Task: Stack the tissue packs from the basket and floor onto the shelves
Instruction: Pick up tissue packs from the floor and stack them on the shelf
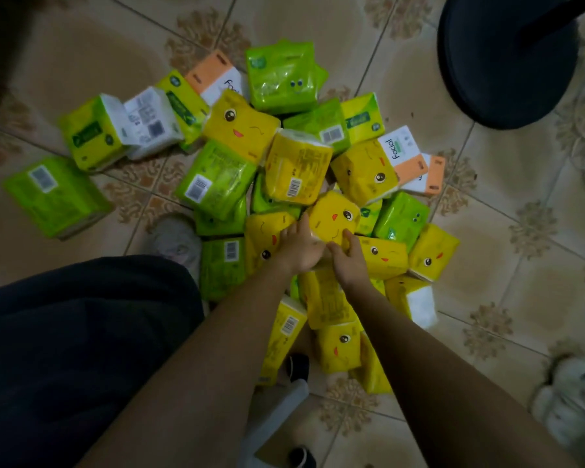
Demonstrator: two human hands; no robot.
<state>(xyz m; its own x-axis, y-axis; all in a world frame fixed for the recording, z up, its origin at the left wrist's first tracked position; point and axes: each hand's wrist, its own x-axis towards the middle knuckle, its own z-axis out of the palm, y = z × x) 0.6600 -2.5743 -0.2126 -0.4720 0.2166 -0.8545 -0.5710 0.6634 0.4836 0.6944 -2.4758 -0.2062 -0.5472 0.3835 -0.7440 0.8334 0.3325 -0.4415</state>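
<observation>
On the tiled floor (507, 184) in front of you lay a loose heap of tissue packs, yellow, green and a few orange-and-white, tumbled over one another at all angles. Both your bare arms reached down into the near side of the heap. Your left hand (299, 249) and your right hand (347, 256) met on one yellow pack (335, 216) with a cartoon face (eye and small red beak turned up toward you), the left hand's fingers pressed along its left edge and the right hand's fingers curled over its lower right corner, so the pack was clasped between the two. That pack sat tilted on top of other yellow packs and touched them below.

Farther out, a big green pack (281, 76) topped the far end of the heap, with an orange-and-white pack (213, 76) just beside it on the left. Another orange-and-white pack marked "Facial" (404, 153) lay at the right edge. One green pack (53, 194) lay apart on the left, barcode up, well clear of the others.

Your dark trouser leg (81, 349) filled the lower left, with a pale shoe (178, 241) touching the heap's edge. A round black base (507, 59) stood at the upper right, and a fluffy white slipper (571, 396) lay at the lower right.
</observation>
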